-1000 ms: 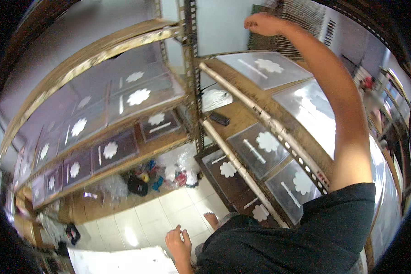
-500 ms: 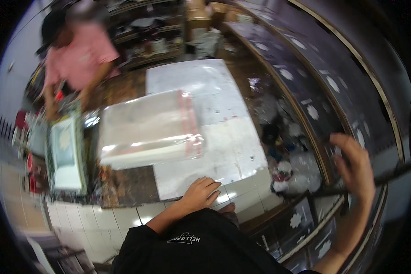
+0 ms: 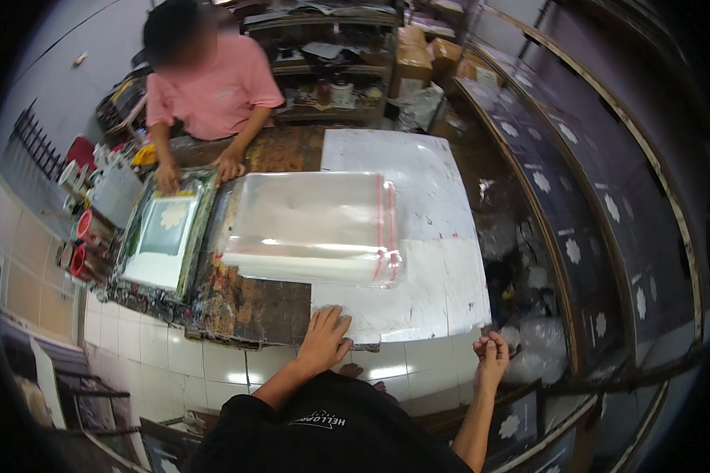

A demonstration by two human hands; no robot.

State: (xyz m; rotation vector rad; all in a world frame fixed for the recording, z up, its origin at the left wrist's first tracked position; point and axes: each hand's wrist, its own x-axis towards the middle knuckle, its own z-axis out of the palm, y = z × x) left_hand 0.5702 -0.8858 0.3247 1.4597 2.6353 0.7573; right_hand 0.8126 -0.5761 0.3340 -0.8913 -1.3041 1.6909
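Observation:
My left hand (image 3: 323,339) rests at the near edge of the worktable, fingers stretched over the border of the white sheet (image 3: 442,296); nothing is in it. At that sheet's near right corner is my right hand (image 3: 492,355), its fingers pressed together. A small dark bit shows at the fingertips, but I cannot make out what it is. Ahead of my hands lies a stack of clear plastic bags (image 3: 308,213) with red strips along the right side, partly on the white sheet. Neither hand touches the stack.
Across the table a co-worker in a pink shirt (image 3: 221,87) has both hands on a printing screen frame (image 3: 191,251). Red-rimmed cups (image 3: 83,260) stand at the left. Racks of dark printed sheets (image 3: 572,252) rise at the right. Cardboard boxes (image 3: 412,63) are stacked behind.
My right hand has come from the racks at the right to the sheet's corner, and its fingers have closed. My left hand stays by the table edge. The view has shifted.

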